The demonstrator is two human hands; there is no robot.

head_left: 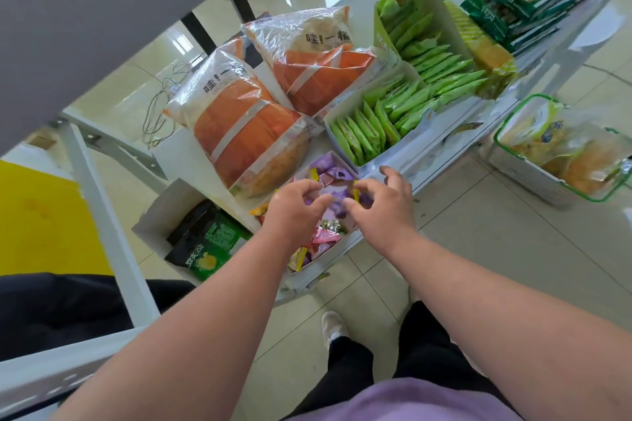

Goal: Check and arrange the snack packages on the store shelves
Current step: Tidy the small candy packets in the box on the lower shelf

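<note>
A white open box at the shelf's front edge holds several small candy packets in purple, pink and yellow. Both my hands are over this box. My left hand has its fingers curled, and thumb and forefinger pinch a purple packet in the pile. My right hand pinches a small yellow-and-purple packet between thumb and forefinger, close beside the left hand. The packets under my palms are hidden.
Two big orange snack bags lie behind the candy box. To the right are two boxes of green packets, to the left dark green chip bags. A green-rimmed basket stands on the floor at right. A grey shelf overhangs.
</note>
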